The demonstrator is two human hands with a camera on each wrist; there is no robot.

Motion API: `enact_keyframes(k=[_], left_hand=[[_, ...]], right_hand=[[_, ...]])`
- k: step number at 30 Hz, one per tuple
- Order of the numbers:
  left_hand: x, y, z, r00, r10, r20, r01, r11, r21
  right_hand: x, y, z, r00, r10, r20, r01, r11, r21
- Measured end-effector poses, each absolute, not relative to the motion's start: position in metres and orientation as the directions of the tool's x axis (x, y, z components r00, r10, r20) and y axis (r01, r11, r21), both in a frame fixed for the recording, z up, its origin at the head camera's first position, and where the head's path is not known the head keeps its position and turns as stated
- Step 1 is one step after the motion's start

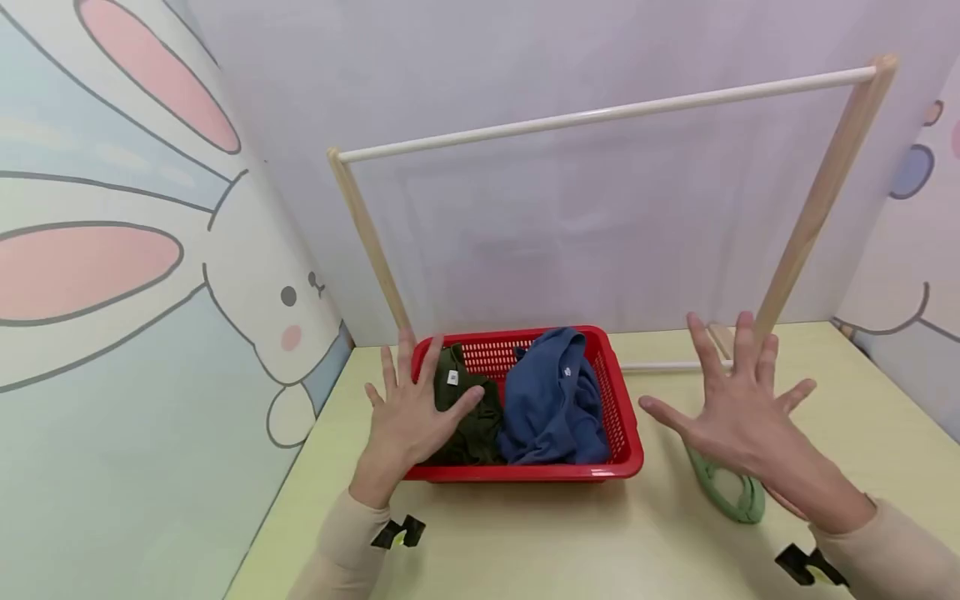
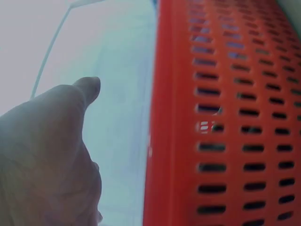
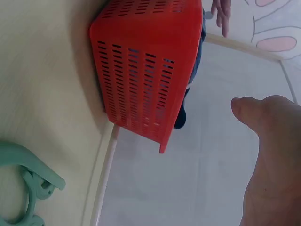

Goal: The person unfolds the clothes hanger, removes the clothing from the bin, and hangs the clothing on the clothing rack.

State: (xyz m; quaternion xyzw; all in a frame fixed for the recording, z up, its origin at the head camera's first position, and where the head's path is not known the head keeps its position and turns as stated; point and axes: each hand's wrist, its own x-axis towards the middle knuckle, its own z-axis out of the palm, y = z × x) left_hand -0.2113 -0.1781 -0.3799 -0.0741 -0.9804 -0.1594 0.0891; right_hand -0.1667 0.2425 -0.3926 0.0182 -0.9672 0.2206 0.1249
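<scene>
A red plastic basket (image 1: 525, 473) holds a dark green garment (image 1: 480, 425) on the left and a blue garment (image 1: 551, 408) on the right. My left hand (image 1: 408, 425), fingers spread, is in front of the basket's left end and overlaps the green garment in the head view. To the right of the basket, my right hand (image 1: 738, 417) is raised with its fingers splayed, holding nothing. Below it on the table lies a curved green plastic piece (image 1: 746, 507), hanger-like with a hinged part in the right wrist view, partly hidden by the hand.
Behind the basket stands a rack with a white top bar (image 1: 607, 114) and wooden posts (image 1: 817, 196). Its lower white rod (image 1: 667, 367) shows near the table's back edge. A pinkish edge (image 1: 783, 502) peeks out beside my right wrist. Walls enclose the table (image 1: 510, 542) on three sides.
</scene>
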Motion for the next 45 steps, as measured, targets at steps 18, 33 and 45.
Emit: enact_keyframes(k=[18,33,45], left_hand=[[-0.231,-0.25,-0.408,-0.981,0.137,0.14,0.196,0.717,0.669],[-0.253,-0.254,-0.44,-0.991,0.129,0.033,0.103,0.583,0.806],[-0.261,-0.255,-0.439,-0.992,0.115,-0.058,0.003,0.471,0.882]], right_hand=[[-0.149,0.303,-0.373,-0.951,0.109,0.29,-0.114,0.748,-0.654],[-0.131,0.32,-0.375,-0.938,0.203,0.282,-0.072,0.681,-0.729],[-0.125,0.338,-0.403,-0.91,0.253,0.327,-0.134,0.567,-0.813]])
